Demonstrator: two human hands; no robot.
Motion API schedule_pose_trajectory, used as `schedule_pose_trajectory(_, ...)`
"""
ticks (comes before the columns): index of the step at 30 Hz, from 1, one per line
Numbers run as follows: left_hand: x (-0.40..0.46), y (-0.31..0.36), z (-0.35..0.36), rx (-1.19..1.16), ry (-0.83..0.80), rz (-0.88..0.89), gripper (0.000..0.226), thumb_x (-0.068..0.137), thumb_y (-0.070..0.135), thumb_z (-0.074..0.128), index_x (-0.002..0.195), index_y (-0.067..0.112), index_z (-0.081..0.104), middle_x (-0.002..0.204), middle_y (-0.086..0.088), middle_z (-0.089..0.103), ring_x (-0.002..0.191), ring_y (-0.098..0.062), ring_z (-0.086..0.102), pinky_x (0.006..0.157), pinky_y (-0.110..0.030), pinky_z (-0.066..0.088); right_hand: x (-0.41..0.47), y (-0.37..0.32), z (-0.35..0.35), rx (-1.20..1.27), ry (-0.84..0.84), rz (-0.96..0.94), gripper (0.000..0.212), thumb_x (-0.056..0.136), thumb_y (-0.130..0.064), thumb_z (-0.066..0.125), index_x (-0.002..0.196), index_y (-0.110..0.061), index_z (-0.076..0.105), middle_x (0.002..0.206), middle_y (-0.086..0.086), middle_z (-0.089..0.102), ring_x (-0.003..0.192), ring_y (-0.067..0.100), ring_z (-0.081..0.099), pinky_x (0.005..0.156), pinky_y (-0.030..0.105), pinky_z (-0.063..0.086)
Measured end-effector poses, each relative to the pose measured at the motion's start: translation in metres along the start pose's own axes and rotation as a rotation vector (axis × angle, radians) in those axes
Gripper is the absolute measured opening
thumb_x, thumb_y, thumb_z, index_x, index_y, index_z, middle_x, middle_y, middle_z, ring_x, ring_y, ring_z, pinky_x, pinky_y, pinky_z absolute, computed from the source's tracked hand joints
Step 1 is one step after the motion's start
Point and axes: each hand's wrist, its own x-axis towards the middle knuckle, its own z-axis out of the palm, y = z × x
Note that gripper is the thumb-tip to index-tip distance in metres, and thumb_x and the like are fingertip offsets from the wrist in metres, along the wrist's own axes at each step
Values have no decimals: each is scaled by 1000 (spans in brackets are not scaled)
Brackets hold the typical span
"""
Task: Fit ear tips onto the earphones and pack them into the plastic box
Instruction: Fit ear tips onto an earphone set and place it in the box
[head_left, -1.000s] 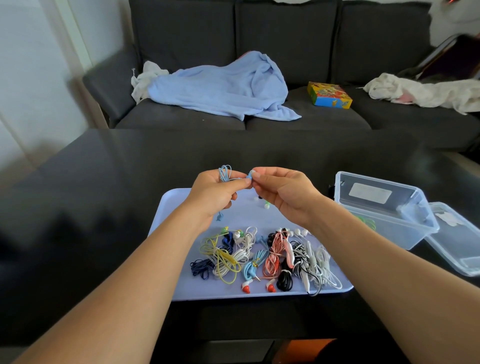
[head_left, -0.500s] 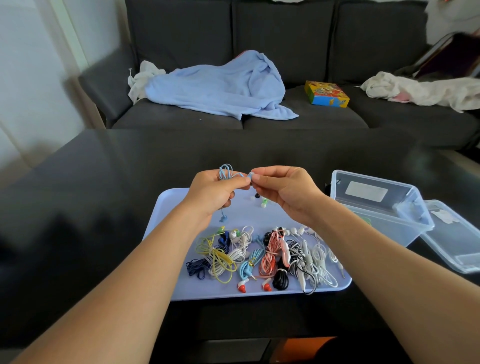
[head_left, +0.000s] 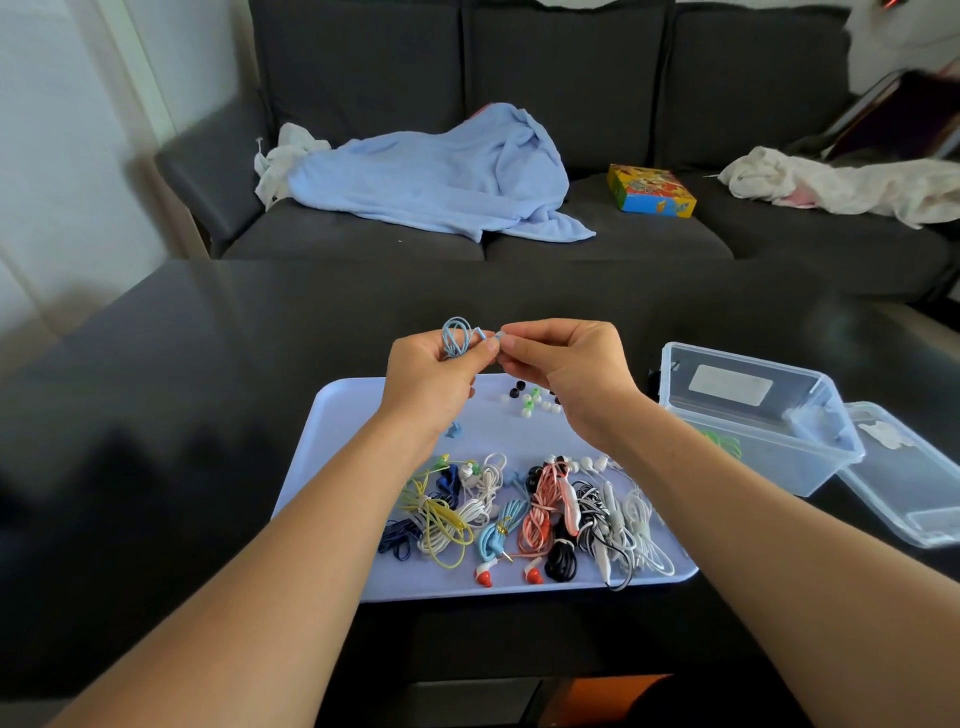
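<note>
Head view. Left hand: grip closed around a coiled light-blue earphone, held above the tray. Right hand: fingertips pinch a pale ear tip against its bud. Plastic box: open, right of tray on bench.

The tray is pale lavender-blue; the cable pinched in the left hand is light blue; loose ear tips on the tray are white, green and black; the bundled earphones run navy, yellow, white, sky blue, salmon pink with red buds, and black-and-white striped; the plastic box is clear with a white label; the table is glossy black; the sofa is charcoal grey, its blanket powder blue
</note>
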Motion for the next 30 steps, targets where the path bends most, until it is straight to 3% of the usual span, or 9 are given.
schedule_pose_trajectory(2,-1,1,3,12,37,21,9,89,25,75,81,29,74,76,0,69,63,-11,53,60,-24,50,0,1,2,-2,11,-12,10,85,3,74,95,0,76,85,12,78,78,21,76,77,26,61)
schedule_pose_trajectory(5,-1,1,5,15,85,49,13,88,24,75,77,28,72,75,-4,66,62,-13,49,61,-30,48,0,2,6,-13,37,-20,9,86,0,74,94,-3,77,86,12,78,81,22,76,81,29,61)
schedule_pose_trajectory(10,-2,-2,5,-14,129,118,3,88,20,75,91,19,77,63,9,64,47,1,51,50,-15,42,-4,1,13,-79,84,-86,7,87,-1,74,93,-4,77,85,10,77,77,19,75,75,24,61)
schedule_pose_trajectory(13,-4,-4,2,47,131,241,6,88,18,75,93,18,78,78,6,73,71,-4,69,66,-22,55,-7,0,18,-102,114,-83,6,88,-1,73,93,-2,77,82,11,76,71,17,73,72,22,60)
schedule_pose_trajectory(15,-4,-7,-1,162,132,366,10,90,17,73,96,11,78,84,-1,75,79,-13,72,71,-30,59,-9,0,22,-57,126,-27,7,88,1,72,88,-5,77,80,11,75,69,15,72,68,20,59)
schedule_pose_trajectory(18,-4,-10,-7,301,132,531,12,92,16,69,88,8,78,79,-5,74,74,-21,69,65,-43,55,-11,-3,25,58,132,99,10,89,3,71,86,-5,76,84,12,76,73,18,74,68,20,59)
schedule_pose_trajectory(23,1,-11,-18,517,62,796,21,83,2,63,93,11,79,84,-2,72,77,-19,66,65,-39,54,-11,-9,24,301,70,328,14,92,5,65,103,8,72,96,19,74,74,19,71,66,22,61)
schedule_pose_trajectory(30,-2,-7,-25,685,-57,910,42,86,14,40,102,6,78,90,-6,71,82,-26,66,70,-42,57,-13,-6,24,348,34,451,11,96,4,59,92,5,69,82,14,70,70,18,67,53,20,58)
